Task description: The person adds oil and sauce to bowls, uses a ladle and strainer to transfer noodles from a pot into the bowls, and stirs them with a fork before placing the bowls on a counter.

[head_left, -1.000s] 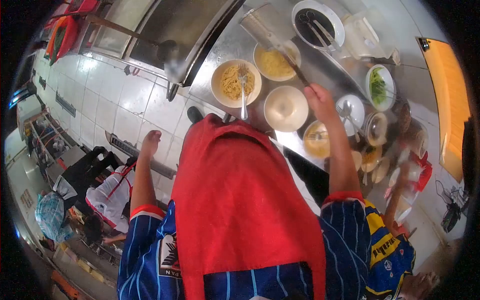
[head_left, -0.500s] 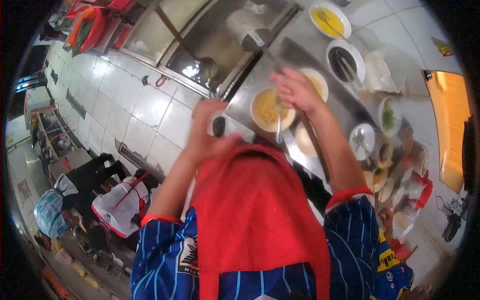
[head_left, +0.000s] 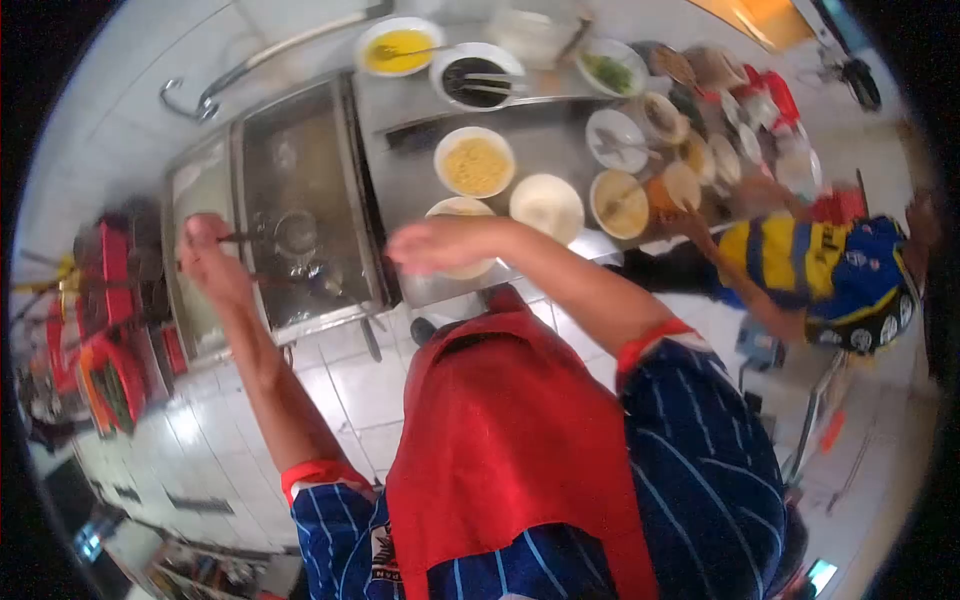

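Note:
Over the cooking vat [head_left: 300, 130] on the left, my left hand [head_left: 207, 240] is closed at the dark handle of a round-headed ladle [head_left: 295, 232]. A second long-handled ladle [head_left: 325, 280] lies just below it, its handle passing by my wrist. My right hand [head_left: 440, 246] is over a bowl [head_left: 462, 206] at the counter's front edge and hides most of it. Its fingers are loosely bent and a little blurred, with no tool seen in them. Behind stands a bowl of yellow noodles [head_left: 477, 166], with a pale bowl [head_left: 546, 208] to the right.
A bowl of yellow liquid [head_left: 400, 48], a bowl of dark sauce [head_left: 462, 80] and a bowl of chopped greens [head_left: 608, 72] line the back. Several more bowls crowd the right side, where a co-worker [head_left: 800, 270] reaches in. Red baskets [head_left: 105, 375] stand far left.
The view has turned toward the vat. My left hand has gone from beside the counter to the ladle handles. The right hand no longer shows the long handle it held.

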Tool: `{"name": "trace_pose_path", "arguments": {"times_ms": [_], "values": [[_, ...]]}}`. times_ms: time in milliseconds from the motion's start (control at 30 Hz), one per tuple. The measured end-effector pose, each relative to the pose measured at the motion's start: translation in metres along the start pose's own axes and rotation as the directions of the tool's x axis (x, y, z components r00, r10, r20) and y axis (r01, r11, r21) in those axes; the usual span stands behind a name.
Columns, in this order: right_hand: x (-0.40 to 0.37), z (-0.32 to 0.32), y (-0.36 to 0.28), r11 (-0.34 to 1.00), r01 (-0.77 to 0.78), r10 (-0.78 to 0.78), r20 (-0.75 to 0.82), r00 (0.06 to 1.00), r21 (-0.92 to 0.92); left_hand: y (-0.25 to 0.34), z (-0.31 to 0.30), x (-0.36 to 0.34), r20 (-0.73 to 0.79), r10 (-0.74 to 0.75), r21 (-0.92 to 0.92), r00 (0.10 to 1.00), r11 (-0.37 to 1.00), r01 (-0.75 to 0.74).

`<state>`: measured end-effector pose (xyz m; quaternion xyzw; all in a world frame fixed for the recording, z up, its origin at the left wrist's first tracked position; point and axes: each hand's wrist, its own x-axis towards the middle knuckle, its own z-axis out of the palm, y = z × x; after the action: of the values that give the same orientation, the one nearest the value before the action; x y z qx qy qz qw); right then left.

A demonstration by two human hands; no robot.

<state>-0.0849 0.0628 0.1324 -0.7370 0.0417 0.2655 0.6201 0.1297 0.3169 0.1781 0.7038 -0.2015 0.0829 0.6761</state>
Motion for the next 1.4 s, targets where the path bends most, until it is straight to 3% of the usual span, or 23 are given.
{"name": "trace_pose_path", "arguments": {"times_ms": [33,67,100,133,167,200,267,300,367,400,433,467,500,567,600,633,667,833,933,1067,1167,1233,1400], "values": [[-0.035,-0.022,0.03,0.99,0.024,-0.022,0.015,1.0,-0.14,-0.012,-0.005,0.012,0.02,0.024,-0.033,1.0,0.999,-0.023],[-0.077,-0.045,0.031,0.98,-0.179,0.17,-0.098,0.981,-0.086,-0.015,-0.006,0.022,0.039,0.035,-0.043,0.999,0.999,-0.033],[-0.113,-0.07,0.071,0.989,-0.095,0.119,-0.231,0.966,0.116,-0.013,-0.008,0.027,-0.046,-0.016,0.0,0.999,1.0,0.016],[-0.148,-0.099,0.079,0.942,-0.335,0.314,-0.414,0.855,0.022,-0.008,-0.008,0.028,-0.134,-0.067,0.046,0.989,0.996,0.074],[-0.184,-0.123,0.118,0.982,-0.185,0.172,-0.637,0.751,0.048,0.009,0.0,0.025,-0.197,0.013,0.093,0.98,0.996,0.006],[-0.204,-0.163,0.154,0.814,-0.515,0.128,-0.782,0.611,-0.27,0.027,0.007,0.022,-0.259,0.101,0.141,0.96,0.988,-0.066],[-0.236,-0.229,0.225,0.593,-0.732,-0.114,-0.935,0.336,-0.335,0.051,0.009,0.018,-0.163,0.549,0.619,0.82,0.704,-0.348],[-0.244,-0.243,0.233,0.6,-0.726,-0.108,-0.933,0.343,-0.336,0.071,0.027,0.017,-0.154,0.551,0.628,0.82,0.695,-0.349],[-0.248,-0.283,0.244,0.243,-0.762,-0.33,-0.79,0.517,-0.601,0.111,0.066,0.006,0.082,0.924,0.824,0.373,0.148,-0.547],[-0.24,-0.301,0.284,0.674,-0.635,-0.212,-0.922,0.324,-0.378,0.091,0.065,-0.002,0.109,0.917,0.842,0.383,0.12,-0.527],[-0.243,-0.316,0.302,0.686,-0.608,-0.202,-0.907,0.369,-0.4,0.052,0.051,-0.01,0.181,0.877,0.892,0.445,0.044,-0.45],[-0.245,-0.327,0.307,0.499,-0.694,-0.181,-0.846,0.502,-0.519,0.033,0.044,-0.014,0.243,0.826,0.927,0.508,-0.044,-0.372],[-0.241,-0.337,0.307,0.286,-0.719,-0.148,-0.771,0.62,-0.633,0.066,0.116,-0.038,0.308,0.602,0.666,0.737,0.416,-0.619],[-0.247,-0.338,0.277,0.26,-0.591,-0.21,-0.642,0.738,-0.764,0.045,0.201,-0.082,0.325,0.019,0.675,0.945,0.695,-0.246],[-0.251,-0.344,0.279,0.288,-0.539,-0.267,-0.607,0.749,-0.792,-0.021,0.219,-0.094,0.338,-0.142,0.423,0.93,0.906,-0.016],[-0.254,-0.349,0.279,0.31,-0.489,-0.322,-0.575,0.752,-0.815,-0.069,0.234,-0.113,0.222,-0.451,0.568,0.865,0.781,0.261],[-0.253,-0.348,0.269,0.315,-0.461,-0.333,-0.551,0.765,-0.83,-0.092,0.25,-0.115,0.224,-0.788,0.372,0.574,0.613,0.696],[-0.233,-0.304,0.174,0.772,-0.417,-0.003,-0.659,0.752,-0.479,-0.129,0.29,-0.127,0.354,-0.836,0.249,0.419,0.516,0.82],[-0.181,-0.253,0.136,0.768,-0.269,-0.181,-0.6,0.779,-0.582,-0.137,0.29,-0.127,0.356,-0.791,0.28,0.497,0.598,0.751],[-0.092,-0.226,0.103,0.549,-0.367,-0.149,-0.52,0.841,-0.751,-0.146,0.299,-0.121,0.384,-0.753,0.385,0.534,0.657,0.648],[-0.034,-0.217,0.126,0.602,-0.314,-0.054,-0.43,0.901,-0.734,-0.141,0.311,-0.118,0.435,-0.739,0.355,0.514,0.666,0.656],[-0.021,-0.216,0.129,0.842,-0.302,0.17,-0.312,0.935,-0.447,-0.139,0.317,-0.112,0.466,-0.721,0.323,0.513,0.679,0.66],[-0.057,-0.207,0.134,0.928,-0.26,0.095,-0.505,0.858,-0.266,-0.133,0.318,-0.111,0.618,-0.668,0.304,0.415,0.689,0.658]]}}
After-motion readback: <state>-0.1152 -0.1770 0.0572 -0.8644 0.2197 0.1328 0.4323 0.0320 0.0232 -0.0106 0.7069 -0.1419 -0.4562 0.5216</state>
